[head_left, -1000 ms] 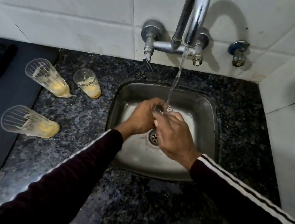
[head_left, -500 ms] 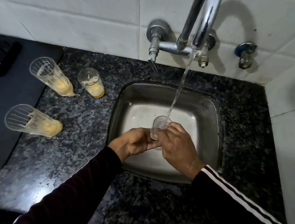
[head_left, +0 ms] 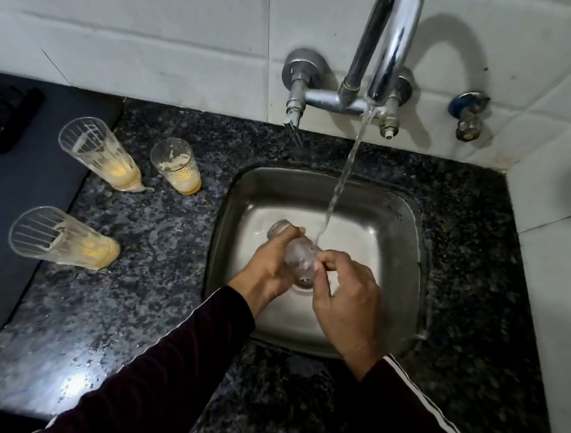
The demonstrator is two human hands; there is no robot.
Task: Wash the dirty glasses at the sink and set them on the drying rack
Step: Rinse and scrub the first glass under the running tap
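Observation:
A clear glass (head_left: 295,254) lies tilted on its side over the steel sink (head_left: 396,225), its base pointing up-left, under the stream of running water (head_left: 339,186). My left hand (head_left: 268,269) grips its upper part. My right hand (head_left: 346,299) pinches the glass near its lower end, fingers curled. Three dirty glasses with yellow residue stand on the granite counter to the left: a tall one at the back (head_left: 101,155), a short one (head_left: 177,166) beside it, and a tall one nearer me (head_left: 62,238).
A chrome tap (head_left: 386,46) arches from the tiled wall over the sink, with a second small valve (head_left: 468,116) to its right. A dark mat (head_left: 12,195) covers the counter's left part. The wet granite counter (head_left: 133,307) surrounds the sink.
The glass went from upright under the stream, filling, to tipped on its side in both hands. The hands shifted slightly lower in the sink.

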